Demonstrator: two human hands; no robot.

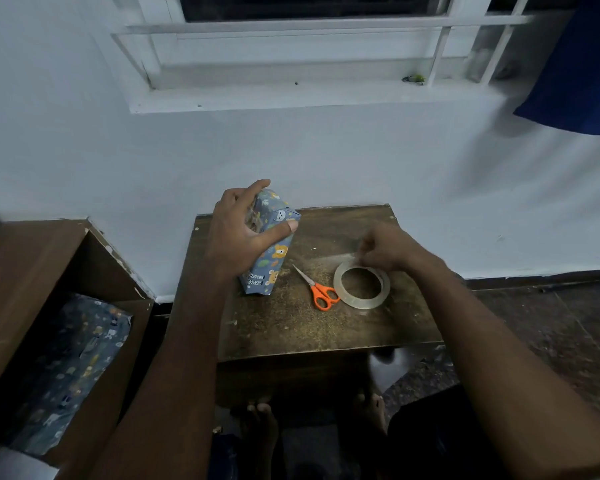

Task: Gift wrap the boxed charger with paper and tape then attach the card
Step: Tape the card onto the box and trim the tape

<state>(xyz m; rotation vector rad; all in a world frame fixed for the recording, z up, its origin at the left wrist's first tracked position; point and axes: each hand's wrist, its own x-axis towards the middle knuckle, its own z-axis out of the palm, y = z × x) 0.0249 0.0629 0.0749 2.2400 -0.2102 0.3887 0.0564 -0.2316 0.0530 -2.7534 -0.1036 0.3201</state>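
On the small wooden table (326,334), head view, the left hand (238,233) gripped the upright, rigid, likely light wrapped box (269,268) by its upper sides, while right hand (385,249) fingers pinched the tape roll's (362,285) end beside orange scissors (317,289).

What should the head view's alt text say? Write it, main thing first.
A left hand holds a wrapped box upright on a small wooden table while the right hand picks at a clear tape roll. Orange scissors lie between box and roll.
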